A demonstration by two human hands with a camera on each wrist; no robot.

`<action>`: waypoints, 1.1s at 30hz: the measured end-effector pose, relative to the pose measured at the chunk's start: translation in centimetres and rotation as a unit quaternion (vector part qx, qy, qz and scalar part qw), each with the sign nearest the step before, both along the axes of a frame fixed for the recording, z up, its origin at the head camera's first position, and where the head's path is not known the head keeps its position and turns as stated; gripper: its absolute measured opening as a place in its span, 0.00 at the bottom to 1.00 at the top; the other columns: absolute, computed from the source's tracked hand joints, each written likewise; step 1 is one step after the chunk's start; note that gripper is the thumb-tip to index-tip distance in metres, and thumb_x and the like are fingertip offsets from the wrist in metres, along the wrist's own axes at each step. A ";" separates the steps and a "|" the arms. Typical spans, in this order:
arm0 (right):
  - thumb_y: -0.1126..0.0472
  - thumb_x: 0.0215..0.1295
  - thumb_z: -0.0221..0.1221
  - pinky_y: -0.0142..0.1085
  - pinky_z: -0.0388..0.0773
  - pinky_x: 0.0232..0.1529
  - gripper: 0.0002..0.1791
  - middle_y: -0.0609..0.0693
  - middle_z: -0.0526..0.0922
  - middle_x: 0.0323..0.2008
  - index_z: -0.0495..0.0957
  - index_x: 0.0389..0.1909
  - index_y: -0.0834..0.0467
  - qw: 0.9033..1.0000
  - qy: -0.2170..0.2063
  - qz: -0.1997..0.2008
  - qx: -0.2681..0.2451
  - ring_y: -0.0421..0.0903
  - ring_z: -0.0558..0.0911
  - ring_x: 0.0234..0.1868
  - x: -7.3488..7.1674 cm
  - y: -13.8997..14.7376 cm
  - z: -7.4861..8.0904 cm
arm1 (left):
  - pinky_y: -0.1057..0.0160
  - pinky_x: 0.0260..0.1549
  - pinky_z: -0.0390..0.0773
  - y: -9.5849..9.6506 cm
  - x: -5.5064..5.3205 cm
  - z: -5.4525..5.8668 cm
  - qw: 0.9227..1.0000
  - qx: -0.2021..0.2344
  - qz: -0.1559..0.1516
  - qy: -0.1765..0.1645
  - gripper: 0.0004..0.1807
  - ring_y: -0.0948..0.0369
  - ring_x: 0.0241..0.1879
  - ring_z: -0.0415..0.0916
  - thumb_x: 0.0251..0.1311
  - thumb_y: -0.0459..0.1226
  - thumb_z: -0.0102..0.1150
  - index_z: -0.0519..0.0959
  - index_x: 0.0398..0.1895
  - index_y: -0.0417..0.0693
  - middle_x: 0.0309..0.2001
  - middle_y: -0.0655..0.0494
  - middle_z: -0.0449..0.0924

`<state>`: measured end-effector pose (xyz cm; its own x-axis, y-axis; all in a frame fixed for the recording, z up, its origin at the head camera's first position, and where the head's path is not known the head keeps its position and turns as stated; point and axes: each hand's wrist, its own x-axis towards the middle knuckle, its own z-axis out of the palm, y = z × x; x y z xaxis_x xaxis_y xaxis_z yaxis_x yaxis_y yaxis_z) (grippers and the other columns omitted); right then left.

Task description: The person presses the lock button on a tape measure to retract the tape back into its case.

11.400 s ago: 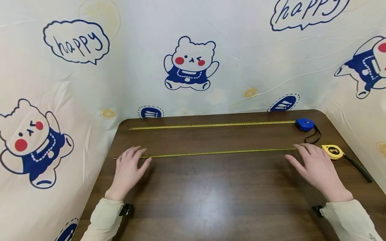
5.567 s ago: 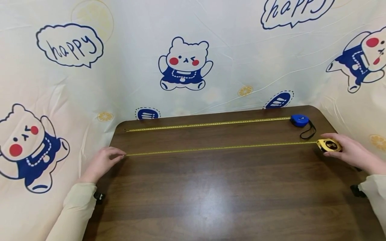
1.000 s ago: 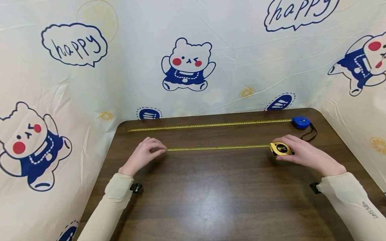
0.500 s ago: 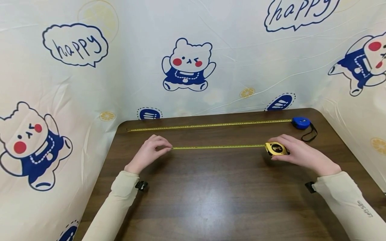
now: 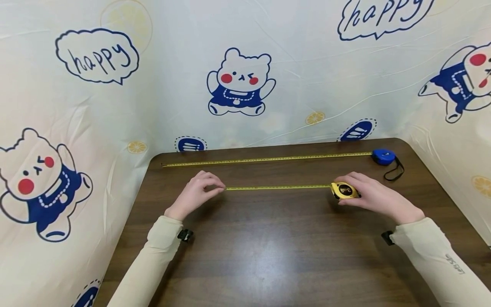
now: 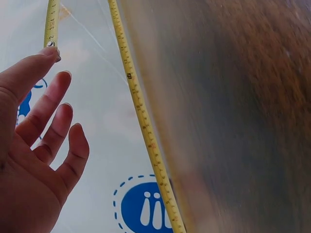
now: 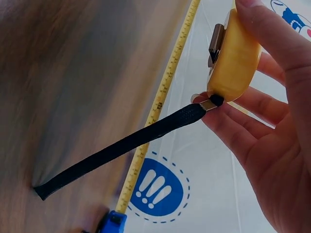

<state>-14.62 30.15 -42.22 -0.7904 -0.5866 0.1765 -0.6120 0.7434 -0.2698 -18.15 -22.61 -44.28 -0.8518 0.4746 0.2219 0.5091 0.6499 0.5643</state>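
In the head view my left hand (image 5: 193,194) pinches the free end of a yellow tape blade (image 5: 276,187) between thumb and index finger. The left wrist view shows the metal end tab under the thumb (image 6: 30,73), with the other fingers loosely bent. My right hand (image 5: 377,198) grips the yellow tape measure (image 5: 343,190) by its case, thumb on the near side. A short, straight length of blade runs between both hands, held above the table. From the case hangs a black strap (image 7: 121,145), seen in the right wrist view.
Farther back on the brown table (image 5: 261,238) lies a blue tape measure (image 5: 383,156) with a black wrist loop (image 5: 395,172). Its long blade (image 5: 268,160) stretches left across the tabletop. A printed sheet (image 5: 299,64) hangs behind and at both sides.
The yellow tape measure was lying extended on the table, then both hands took hold of it. Since then the hands have drawn together, and the blade between them has grown much shorter.
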 end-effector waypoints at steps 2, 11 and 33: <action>0.53 0.57 0.77 0.46 0.81 0.43 0.32 0.51 0.82 0.50 0.79 0.61 0.59 1.000 -0.002 0.002 0.000 0.46 0.81 0.47 -0.1 -0.2 -0.1 | 0.50 0.51 0.76 0.2 0.0 0.0 1.000 -0.001 -0.001 -0.001 0.06 0.58 0.50 0.74 0.66 0.37 0.71 0.91 0.43 0.52 0.45 0.60 0.85; 0.51 0.58 0.77 0.47 0.81 0.45 0.33 0.51 0.82 0.50 0.79 0.61 0.58 1.000 0.000 0.012 0.000 0.46 0.81 0.48 -0.2 -1.4 -0.3 | 0.51 0.49 0.77 1.1 -0.1 -0.5 1.000 0.005 -0.010 0.003 0.06 0.58 0.50 0.74 0.65 0.36 0.71 0.91 0.43 0.52 0.44 0.60 0.85; 0.48 0.61 0.75 0.44 0.81 0.46 0.31 0.47 0.82 0.50 0.79 0.63 0.55 0.999 -0.001 0.034 -0.011 0.42 0.80 0.47 -0.5 -3.8 -0.9 | 0.54 0.49 0.78 4.8 -0.2 -1.0 0.999 0.002 -0.035 0.009 0.04 0.60 0.49 0.74 0.66 0.38 0.71 0.90 0.42 0.55 0.43 0.62 0.85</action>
<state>-15.16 26.30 -43.10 -0.7492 -0.6346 0.1894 -0.6604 0.6941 -0.2867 -18.34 -17.86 -45.27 -0.8126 0.5315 0.2390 0.5631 0.6102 0.5574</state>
